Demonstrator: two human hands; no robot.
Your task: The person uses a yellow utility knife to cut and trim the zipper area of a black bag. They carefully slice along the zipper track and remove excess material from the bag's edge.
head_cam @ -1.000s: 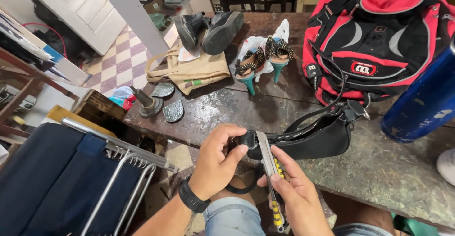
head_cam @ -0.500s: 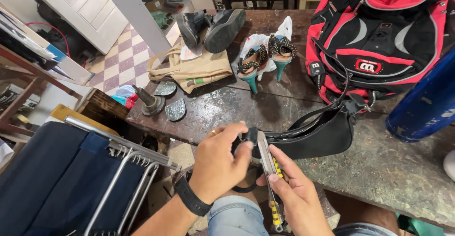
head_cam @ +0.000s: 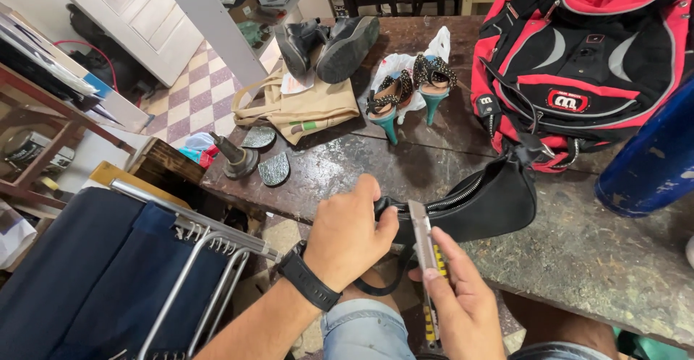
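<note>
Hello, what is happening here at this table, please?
A person sits at a worn worktable and works on a small black handbag. The left hand grips the bag's end near the zipper, and the right hand holds a utility knife with its tip against the bag. Behind lie teal high-heeled sandals, black shoes, a tan bag and a red backpack.

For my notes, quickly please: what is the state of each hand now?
Left hand: closed, gripping the end of the black handbag.
Right hand: closed around a utility knife.
</note>
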